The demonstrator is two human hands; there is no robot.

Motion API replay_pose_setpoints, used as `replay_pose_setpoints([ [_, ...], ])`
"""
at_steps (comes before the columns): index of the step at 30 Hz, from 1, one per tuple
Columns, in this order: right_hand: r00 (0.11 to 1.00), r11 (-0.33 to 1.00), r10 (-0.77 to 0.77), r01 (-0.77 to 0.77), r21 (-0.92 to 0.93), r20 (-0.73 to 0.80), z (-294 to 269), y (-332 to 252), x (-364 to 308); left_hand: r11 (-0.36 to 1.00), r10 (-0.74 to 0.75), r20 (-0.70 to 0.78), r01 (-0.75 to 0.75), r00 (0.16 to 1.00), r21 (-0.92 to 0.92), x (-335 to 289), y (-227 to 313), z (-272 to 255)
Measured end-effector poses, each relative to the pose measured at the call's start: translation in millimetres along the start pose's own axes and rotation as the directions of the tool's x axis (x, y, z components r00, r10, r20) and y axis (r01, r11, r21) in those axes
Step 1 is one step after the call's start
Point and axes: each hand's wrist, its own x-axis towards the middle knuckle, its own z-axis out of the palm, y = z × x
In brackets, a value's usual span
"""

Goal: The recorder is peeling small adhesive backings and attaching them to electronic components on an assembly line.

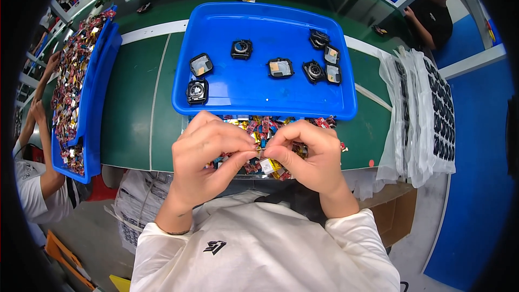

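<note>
I see my left hand (pixel 208 154) and my right hand (pixel 308 154) close together near the middle of the view, fingertips almost meeting. Both are curled and pinched on one small flat part (pixel 261 152) between them; the fingers hide most of it, so I cannot tell its shape. The part sits above a heap of small red and gold pieces (pixel 270 130) at the near edge of the green table (pixel 135 103).

At 12 o'clock from the hands there is a blue tray (pixel 259 103), just beyond the heap. Inside it lie several small black square housings (pixel 280 68), well apart from each other. At 9 o'clock a second blue tray (pixel 100 75) is full with the same colourful pieces. At 3 o'clock, stacks of clear bags with dark parts (pixel 427 108) hang over the table edge. Another person's arm (pixel 40 130) shows at far left.
</note>
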Motion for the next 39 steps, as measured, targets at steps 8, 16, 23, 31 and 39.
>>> replay_pose_setpoints([
  [8,0.963,0.924,0.226,-0.260,0.279,0.148,-6.7,-6.5,0.6,0.966,-0.172,-0.012,0.167,0.985,-0.197,-4.9,-2.9,9.7],
  [16,0.938,0.906,0.273,-0.326,0.271,0.216,-9.8,-3.9,0.8,0.891,-0.333,-0.107,0.275,0.937,-0.362,-16.1,-2.6,20.1],
  [23,0.989,0.988,0.145,-0.147,0.052,0.036,-3.5,-3.9,2.9,0.987,-0.054,-0.037,0.059,0.998,0.146,-2.6,0.8,19.7],
  [31,0.995,0.987,-0.096,0.095,-0.131,-0.001,-10.3,-4.2,7.2,0.988,-0.144,0.005,0.143,0.990,0.062,-4.1,-1.0,15.1],
  [39,1.000,0.999,0.005,-0.005,0.046,0.010,-14.9,-1.3,4.8,0.960,-0.238,0.068,0.245,0.969,-0.134,-8.3,-1.0,22.5],
])
